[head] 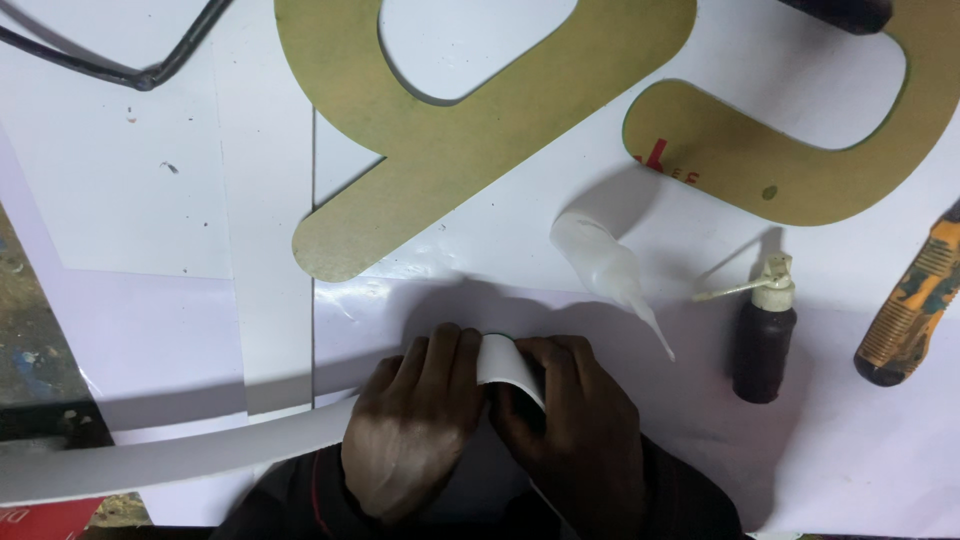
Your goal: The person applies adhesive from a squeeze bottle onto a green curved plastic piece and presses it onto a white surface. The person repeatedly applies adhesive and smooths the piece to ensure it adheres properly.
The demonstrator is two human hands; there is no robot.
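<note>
A long white strip (180, 452) runs in from the left edge and bends upright between my hands near the bottom centre. My left hand (410, 430) presses on the strip from the left, fingers curled over its top. My right hand (580, 430) grips the curved end of the strip (505, 362) from the right. Both hands touch each other around the bend. Beyond them lie two large olive-brown cut-out board shapes (470, 140) (800, 160) on white sheets (130, 180).
A clear squeeze bottle with a pointed nozzle (605, 265) lies on its side right of centre. A small dark bottle with a white nozzle (763, 335) stands further right. An orange-and-black tool handle (915, 310) lies at the right edge. Black cables (120, 60) cross the top left.
</note>
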